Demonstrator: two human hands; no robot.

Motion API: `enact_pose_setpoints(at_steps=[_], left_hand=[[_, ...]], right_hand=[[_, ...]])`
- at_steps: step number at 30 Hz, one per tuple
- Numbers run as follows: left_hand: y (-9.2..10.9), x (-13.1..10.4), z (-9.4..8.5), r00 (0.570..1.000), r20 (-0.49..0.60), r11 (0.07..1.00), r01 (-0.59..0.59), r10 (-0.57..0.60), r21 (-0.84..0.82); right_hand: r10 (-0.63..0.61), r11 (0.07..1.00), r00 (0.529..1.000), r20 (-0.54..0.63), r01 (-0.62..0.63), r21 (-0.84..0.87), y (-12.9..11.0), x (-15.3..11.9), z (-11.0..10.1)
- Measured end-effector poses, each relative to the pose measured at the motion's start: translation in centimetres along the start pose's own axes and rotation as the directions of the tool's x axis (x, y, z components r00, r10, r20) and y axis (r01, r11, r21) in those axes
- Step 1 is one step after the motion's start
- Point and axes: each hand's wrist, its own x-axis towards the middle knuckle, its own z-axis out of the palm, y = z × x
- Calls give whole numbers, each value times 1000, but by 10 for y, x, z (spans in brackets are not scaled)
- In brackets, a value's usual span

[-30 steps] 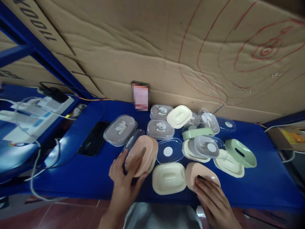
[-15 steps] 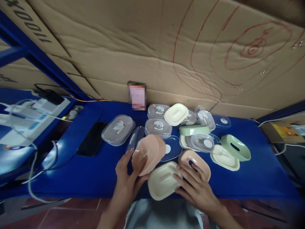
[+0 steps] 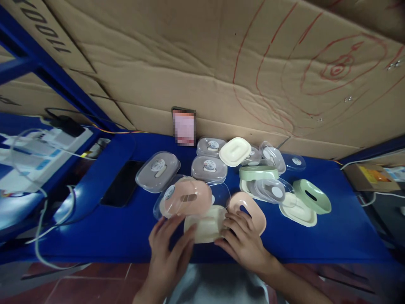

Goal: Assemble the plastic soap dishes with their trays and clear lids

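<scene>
A cream oval tray (image 3: 206,226) with a raised middle is at the front of the blue table. My right hand (image 3: 245,238) grips its right end, fingers over the rim and thumb below. My left hand (image 3: 172,245) is by the tray's left end, fingers apart, its thumb close to the rim. Just beyond the left hand lies a pink oval shell (image 3: 194,195) with a slot, a clear lid (image 3: 169,192) with a round sticker overlapping its left side. Another pink slotted shell (image 3: 253,211) lies beyond my right hand, partly covered by it.
Behind are grey lidded boxes (image 3: 209,169), a cream tray (image 3: 235,151), clear lids (image 3: 272,190) and green shells (image 3: 311,196). A black phone (image 3: 122,183) lies left; another phone (image 3: 184,126) leans on the cardboard wall (image 3: 142,63). Power strips (image 3: 44,160) and cables are farther left.
My left hand has let go of the pink shell, which now lies slot-up against the clear lid, and has moved toward the cream tray. The tray and my right hand have shifted slightly left.
</scene>
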Motion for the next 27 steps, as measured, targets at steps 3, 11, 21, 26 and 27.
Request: enact_pose_setpoints(at_steps=[3, 11, 21, 26, 27], left_hand=[[9, -3, 2, 982, 129, 990, -138, 137, -2], [11, 8, 19, 940, 266, 977, -212, 212, -28], [13, -1, 22, 970, 186, 982, -136, 160, -133], [12, -2, 26, 966, 201, 981, -134, 160, -138], [11, -2, 26, 965, 208, 982, -135, 161, -134]], right_hand=[[-16, 999, 1000, 25, 15, 38, 9, 27, -16], [-126, 973, 976, 178, 156, -169, 91, 148, -21], [-137, 986, 924, 357, 162, -42, 91, 174, -23], [26, 959, 982, 185, 27, -280, 64, 163, -43], [11, 957, 978, 210, 50, -284, 56, 160, -42]])
